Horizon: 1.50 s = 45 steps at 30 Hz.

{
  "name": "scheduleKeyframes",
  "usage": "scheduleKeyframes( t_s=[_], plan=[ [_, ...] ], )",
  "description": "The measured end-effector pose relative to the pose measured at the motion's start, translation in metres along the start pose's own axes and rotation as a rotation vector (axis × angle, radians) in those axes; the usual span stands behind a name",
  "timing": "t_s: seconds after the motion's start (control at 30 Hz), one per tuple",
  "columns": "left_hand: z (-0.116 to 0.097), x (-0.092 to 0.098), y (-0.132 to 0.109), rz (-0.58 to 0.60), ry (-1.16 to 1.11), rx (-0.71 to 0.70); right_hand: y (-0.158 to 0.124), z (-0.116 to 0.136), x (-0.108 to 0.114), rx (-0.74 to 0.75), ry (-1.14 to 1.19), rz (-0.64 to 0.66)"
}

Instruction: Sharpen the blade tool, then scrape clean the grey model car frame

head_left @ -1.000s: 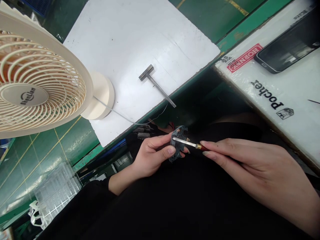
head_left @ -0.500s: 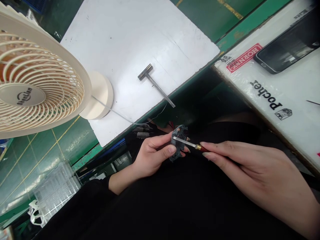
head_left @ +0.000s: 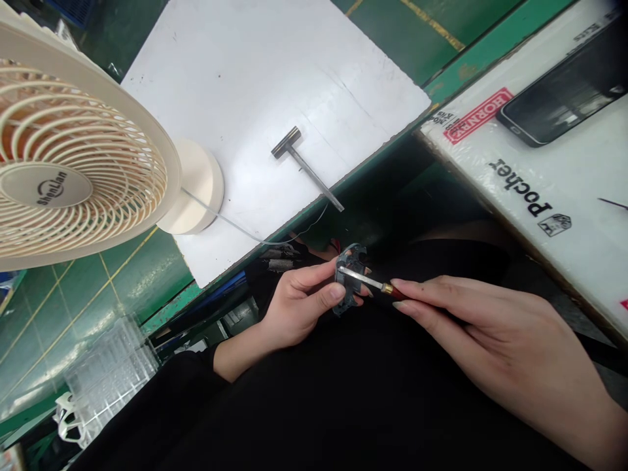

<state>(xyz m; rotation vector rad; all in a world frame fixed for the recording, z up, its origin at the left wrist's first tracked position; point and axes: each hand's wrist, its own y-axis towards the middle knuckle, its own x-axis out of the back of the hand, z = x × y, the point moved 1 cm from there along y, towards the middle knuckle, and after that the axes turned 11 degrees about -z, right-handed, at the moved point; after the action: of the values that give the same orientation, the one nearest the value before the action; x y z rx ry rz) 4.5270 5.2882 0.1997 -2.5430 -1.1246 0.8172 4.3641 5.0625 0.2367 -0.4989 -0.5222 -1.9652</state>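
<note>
My left hand [head_left: 304,304] pinches a dark plastic part [head_left: 345,297] just below the bench edge; my right hand [head_left: 490,333] grips a red-handled screwdriver [head_left: 392,288], its blade across the part; can't tell how much is done.

Green, yellow-lined workbench mat [head_left: 73,327]

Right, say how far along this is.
Nothing looks clearly finished; two dark pieces lie nearby. In hand: the left hand holds a dark plastic part, the right hand sets a red-handled screwdriver against it. Remaining: the T-handled tool lies on the white board.
</note>
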Motion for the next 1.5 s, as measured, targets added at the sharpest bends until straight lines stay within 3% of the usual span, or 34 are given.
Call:
scheduleKeyframes(
  t_s=[0.27, 0.77, 0.93, 1.17, 1.5],
  plan=[
    [0.008, 0.007, -0.003, -0.033, 0.034, -0.051, -0.002, 0.003, -0.008, 0.024, -0.015, -0.013],
    [0.002, 0.003, -0.005, -0.021, 0.038, -0.056, 0.003, 0.005, 0.0, 0.049, -0.026, -0.015],
    [0.003, 0.002, -0.006, -0.068, 0.077, -0.09, 0.004, 0.005, 0.002, 0.055, -0.03, -0.006],
    [-0.011, -0.011, -0.002, 0.065, -0.078, 0.081, 0.01, -0.009, 0.012, 0.107, -0.018, 0.057],
    [0.001, -0.008, -0.009, 0.064, -0.033, 0.041, 0.01, -0.012, 0.025, 0.224, -0.094, 0.018]
  ],
)
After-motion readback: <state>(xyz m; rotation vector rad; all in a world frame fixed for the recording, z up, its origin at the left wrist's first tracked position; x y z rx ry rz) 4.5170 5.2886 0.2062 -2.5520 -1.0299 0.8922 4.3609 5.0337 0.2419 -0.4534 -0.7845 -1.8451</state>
